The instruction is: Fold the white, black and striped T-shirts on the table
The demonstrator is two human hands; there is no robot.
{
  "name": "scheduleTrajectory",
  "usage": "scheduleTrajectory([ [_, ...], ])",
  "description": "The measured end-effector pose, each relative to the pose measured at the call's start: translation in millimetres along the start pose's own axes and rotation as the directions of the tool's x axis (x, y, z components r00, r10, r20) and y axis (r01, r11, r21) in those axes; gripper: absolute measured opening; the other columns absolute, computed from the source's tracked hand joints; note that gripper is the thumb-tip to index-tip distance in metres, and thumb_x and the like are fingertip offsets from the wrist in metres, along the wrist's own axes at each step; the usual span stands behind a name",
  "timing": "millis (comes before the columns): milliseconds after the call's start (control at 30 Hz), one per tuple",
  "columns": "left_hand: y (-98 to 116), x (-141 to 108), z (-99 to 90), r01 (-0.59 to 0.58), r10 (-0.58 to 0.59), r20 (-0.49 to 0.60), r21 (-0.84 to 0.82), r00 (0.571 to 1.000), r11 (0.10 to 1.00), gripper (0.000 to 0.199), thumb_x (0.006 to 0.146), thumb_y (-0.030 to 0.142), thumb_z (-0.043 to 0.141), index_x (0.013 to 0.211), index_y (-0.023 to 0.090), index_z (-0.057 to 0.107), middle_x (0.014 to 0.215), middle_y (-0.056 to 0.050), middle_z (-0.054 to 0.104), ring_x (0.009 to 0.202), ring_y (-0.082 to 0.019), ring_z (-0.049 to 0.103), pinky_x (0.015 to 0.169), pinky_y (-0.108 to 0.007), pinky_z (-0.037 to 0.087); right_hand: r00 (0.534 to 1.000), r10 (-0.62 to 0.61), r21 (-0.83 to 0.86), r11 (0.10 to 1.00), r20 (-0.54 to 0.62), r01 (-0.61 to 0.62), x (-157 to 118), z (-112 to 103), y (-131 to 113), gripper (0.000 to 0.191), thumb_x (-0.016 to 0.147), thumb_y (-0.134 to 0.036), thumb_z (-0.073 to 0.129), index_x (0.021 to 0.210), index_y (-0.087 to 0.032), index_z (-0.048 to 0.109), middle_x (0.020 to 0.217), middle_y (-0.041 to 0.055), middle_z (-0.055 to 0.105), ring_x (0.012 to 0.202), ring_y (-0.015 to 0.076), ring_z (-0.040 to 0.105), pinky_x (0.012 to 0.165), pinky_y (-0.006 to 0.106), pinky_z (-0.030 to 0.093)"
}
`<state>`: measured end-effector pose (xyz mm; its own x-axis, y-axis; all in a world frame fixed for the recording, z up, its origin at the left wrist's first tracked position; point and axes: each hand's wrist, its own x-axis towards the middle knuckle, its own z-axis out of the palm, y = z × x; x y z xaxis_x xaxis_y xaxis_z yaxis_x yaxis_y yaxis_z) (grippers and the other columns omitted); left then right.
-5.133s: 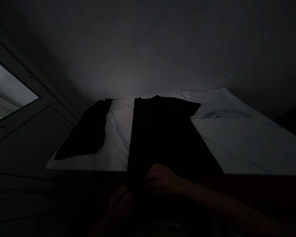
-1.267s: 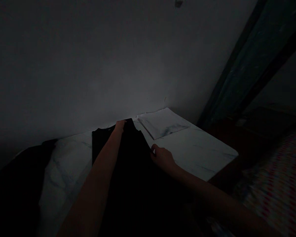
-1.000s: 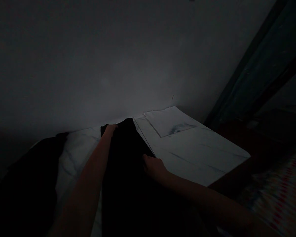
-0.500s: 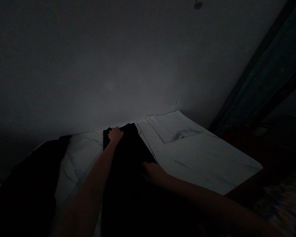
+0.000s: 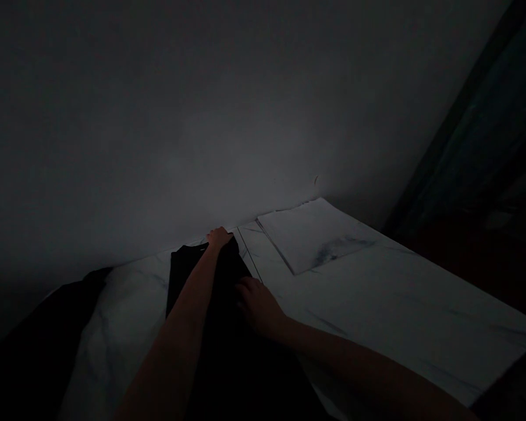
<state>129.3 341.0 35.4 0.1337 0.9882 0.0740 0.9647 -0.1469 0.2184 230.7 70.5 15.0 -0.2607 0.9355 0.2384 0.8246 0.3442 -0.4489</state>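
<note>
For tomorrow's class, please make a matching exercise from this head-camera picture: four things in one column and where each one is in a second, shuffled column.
Column A
1. left hand
2. right hand
3. black T-shirt
4. pale sheet

Column B
a. On the shirt's right edge, below the collar
b. On the far side of the tabletop, right of the shirt
c. At the shirt's far end, by the collar
d. Lying on the marble-patterned tabletop, beneath both hands

Right pairs: 1-c, 2-a, 3-d, 4-b
</note>
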Motion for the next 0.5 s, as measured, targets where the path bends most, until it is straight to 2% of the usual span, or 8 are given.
scheduleTrajectory([
  [67, -6, 9, 1.2, -0.034, 0.036, 0.034, -0.039, 0.999, 0.999, 0.03, 0.081, 0.041, 0.065, 0.097, 0.016, 0.07, 0.11, -0.017, 0.072, 0.11, -0.034, 0.063, 0.091, -0.042, 0.046, 0.996, -0.083, 0.017, 0.996, -0.029, 0.083, -8, 13, 4, 0.047, 0.093, -0.02, 0.054, 0.14, -0.015, 0.049, 0.148, 0.0156, 0.045, 0.136, 0.0271, 0.041, 0.111, 0.044, 0.037],
  [167, -15, 17, 2.8, -0.112, 0.117, 0.034, -0.126, 0.993, 0.986, 0.026, 0.089, 0.037, 0.055, 0.101, 0.017, 0.068, 0.108, -0.009, 0.073, 0.1, -0.022, 0.067, 0.082, -0.028, 0.049, 0.995, -0.103, 0.008, 0.995, 0.006, 0.103, -30, 24, 1, 0.052, 0.095, -0.026, 0.053, 0.145, -0.015, 0.043, 0.155, 0.0155, 0.036, 0.142, 0.0299, 0.032, 0.113, 0.048, 0.035],
  [267, -20, 15, 9.0, -0.151, 0.154, -0.002, -0.184, 0.988, 0.971, 0.027, 0.094, 0.035, 0.049, 0.107, 0.018, 0.065, 0.11, -0.006, 0.073, 0.095, -0.017, 0.067, 0.079, -0.024, 0.049, 0.994, -0.064, -0.033, 0.997, 0.089, 0.067, -48, 19, -12, 0.048, 0.095, -0.031, 0.053, 0.14, -0.013, 0.049, 0.147, 0.0189, 0.047, 0.133, 0.0324, 0.044, 0.106, 0.049, 0.041],
  [333, -20, 11, 16.1, -0.155, 0.154, -0.022, -0.192, 0.988, 0.969, 0.025, 0.093, 0.036, 0.053, 0.107, 0.019, 0.065, 0.109, -0.005, 0.073, 0.096, -0.018, 0.067, 0.08, -0.025, 0.049, 0.99, -0.024, -0.065, 0.997, 0.136, 0.033, -52, 13, -23, 0.046, 0.092, -0.039, 0.057, 0.129, -0.012, 0.056, 0.131, 0.0211, 0.058, 0.118, 0.0342, 0.054, 0.097, 0.05, 0.046],
  [400, -18, 5, 23.5, -0.146, 0.141, -0.041, -0.18, 0.989, 0.973, 0.023, 0.091, 0.038, 0.057, 0.105, 0.021, 0.065, 0.108, -0.006, 0.073, 0.1, -0.02, 0.067, 0.082, -0.027, 0.048, 0.985, 0.023, -0.102, 0.995, 0.174, -0.005, -51, 7, -33, 0.045, 0.088, -0.042, 0.062, 0.121, -0.012, 0.059, 0.118, 0.0214, 0.062, 0.108, 0.0355, 0.059, 0.088, 0.051, 0.05],
  [500, -12, -1, 30.7, -0.126, 0.115, -0.079, -0.156, 0.99, 0.98, 0.024, 0.091, 0.04, 0.059, 0.106, 0.023, 0.065, 0.109, -0.008, 0.073, 0.103, -0.024, 0.066, 0.084, -0.031, 0.047, 0.959, 0.118, -0.162, 0.984, 0.26, -0.077, -44, 3, -43, 0.028, 0.089, -0.019, 0.055, 0.116, -0.013, 0.059, 0.106, 0.0196, 0.065, 0.096, 0.0323, 0.065, 0.074, 0.044, 0.055],
])
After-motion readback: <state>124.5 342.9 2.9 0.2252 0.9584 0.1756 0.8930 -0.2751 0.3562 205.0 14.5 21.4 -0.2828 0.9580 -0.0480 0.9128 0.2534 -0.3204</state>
